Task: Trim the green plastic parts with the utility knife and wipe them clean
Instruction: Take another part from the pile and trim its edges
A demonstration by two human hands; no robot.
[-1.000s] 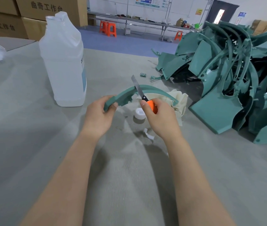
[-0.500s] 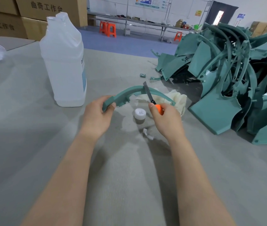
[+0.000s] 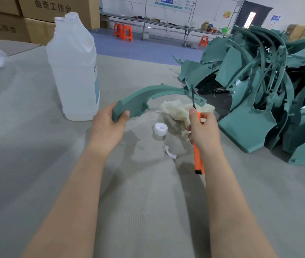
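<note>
Curved green part (image 3: 148, 94) is gripped at its near left end by the left hand (image 3: 108, 125), with thumb and fingers closed round that end. The part is held raised above the desk (image 3: 36, 164) and arches away to the right.

Utility knife (image 3: 198, 159) is grasped by the right hand (image 3: 203, 131). Fingers are curled round the upper section of the orange handle, and its tail hangs below the palm. Blade is pointed up and away and is seen edge-on against the far right end of the arc. Whether contact is made with the plastic cannot be told.

Cream cloth (image 3: 175, 110) is lying crumpled on the desk beneath the arc, just behind the right hand. White cap (image 3: 160, 128) is set on the desk between the two hands, and a small white scrap (image 3: 169, 152) is noted nearer the camera.

Translucent bottle (image 3: 73, 71), neck open, is stood upright to the left of the left hand. Pile of green parts (image 3: 244, 127) is heaped on the right side of the desk, beyond the cloth. Cardboard boxes (image 3: 36, 12) are stacked at far left behind the desk.
</note>
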